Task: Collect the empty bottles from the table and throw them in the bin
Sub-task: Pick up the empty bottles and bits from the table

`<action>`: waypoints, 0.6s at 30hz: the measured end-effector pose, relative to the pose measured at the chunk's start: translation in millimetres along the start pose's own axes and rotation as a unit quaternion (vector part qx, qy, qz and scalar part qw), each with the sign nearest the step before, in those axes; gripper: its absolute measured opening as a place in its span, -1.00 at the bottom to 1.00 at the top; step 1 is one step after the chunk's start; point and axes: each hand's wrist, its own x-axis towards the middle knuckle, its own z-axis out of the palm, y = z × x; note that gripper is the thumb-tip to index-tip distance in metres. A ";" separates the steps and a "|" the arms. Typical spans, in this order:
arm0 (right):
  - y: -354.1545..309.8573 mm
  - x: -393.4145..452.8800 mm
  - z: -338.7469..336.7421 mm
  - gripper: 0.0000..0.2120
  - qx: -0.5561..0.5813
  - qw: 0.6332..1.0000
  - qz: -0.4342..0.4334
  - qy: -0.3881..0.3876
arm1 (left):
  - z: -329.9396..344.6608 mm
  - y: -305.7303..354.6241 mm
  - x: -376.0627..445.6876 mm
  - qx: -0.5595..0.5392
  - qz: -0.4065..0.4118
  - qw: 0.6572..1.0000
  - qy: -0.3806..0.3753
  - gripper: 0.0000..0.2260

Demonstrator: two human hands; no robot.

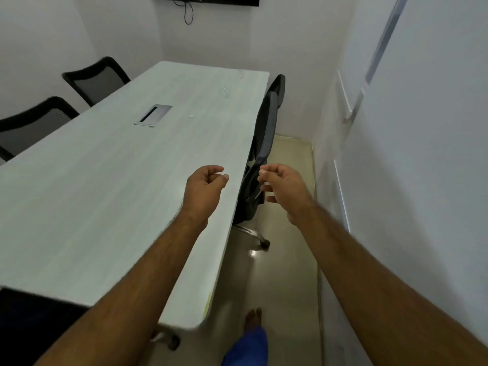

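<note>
Reaching: both arms are held out, nothing is held.
Left hand (204, 184): fingers curled loosely, empty.
Right hand (284, 187): half open, empty.
Bottles (225, 90): clear, faint, far at 12 o'clock on the counter (105, 180).
Risk: see-through bottles may be missed or knocked over; the chair (261, 154) at 1 o'clock may be bumped.

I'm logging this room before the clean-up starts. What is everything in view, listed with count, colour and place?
Table: one, pale grey wood grain, centre left.
Clear plastic bottles: apparently two, blurred, lying at the table's far right end.
Small white bit: one, mid-table, possibly a cap.
Cable hatch: one, silver, in the tabletop.
Chairs: four, black; two left of the table, two right.
Screen: one, black, far wall, cable hanging.
Floor: beige, right.
Left hand: empty, over the table edge.
Right hand: empty, over the near right chair.
Foot: one, bare, blue trouser leg.
</note>
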 end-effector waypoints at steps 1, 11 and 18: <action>-3.0 26.1 -3.1 -0.78 -0.006 1.000 0.002 -0.007 | 11.8 1.8 23.2 -0.001 -0.007 1.000 0.005 -0.76; -66.2 284.5 -49.9 -0.76 -0.014 0.998 -0.015 -0.062 | 126.7 64.0 243.3 0.007 -0.014 0.999 0.048 -0.75; -76.9 467.9 -85.6 -0.76 -0.027 0.991 -0.042 -0.123 | 212.9 74.1 385.8 0.026 -0.008 0.995 0.094 -0.76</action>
